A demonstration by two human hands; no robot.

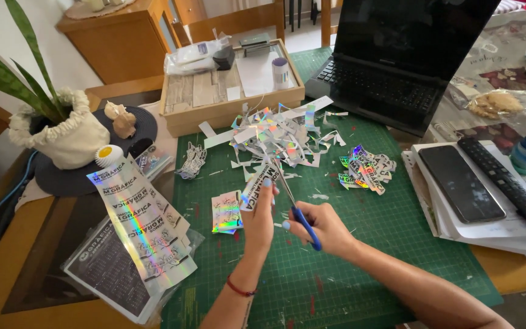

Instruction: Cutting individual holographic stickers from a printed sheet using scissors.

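Note:
My left hand (pixel 259 218) pinches a small holographic sticker strip (pixel 257 183) upright over the green cutting mat (pixel 348 268). My right hand (pixel 322 228) grips blue-handled scissors (pixel 293 204), whose blades point up and left into the strip. Behind them lies a heap of shiny paper offcuts (pixel 278 135). A small stack of cut stickers (pixel 226 213) rests just left of my left hand, and another pile of cut stickers (pixel 368 167) lies to the right.
Holographic sticker sheets (pixel 144 228) lie at the left, by a potted plant in a cloth bag (pixel 62 137). A wooden tray (pixel 229 85) and a dark laptop (pixel 391 67) stand behind. A phone (pixel 461 183) and a remote control (pixel 506 183) lie on papers at the right.

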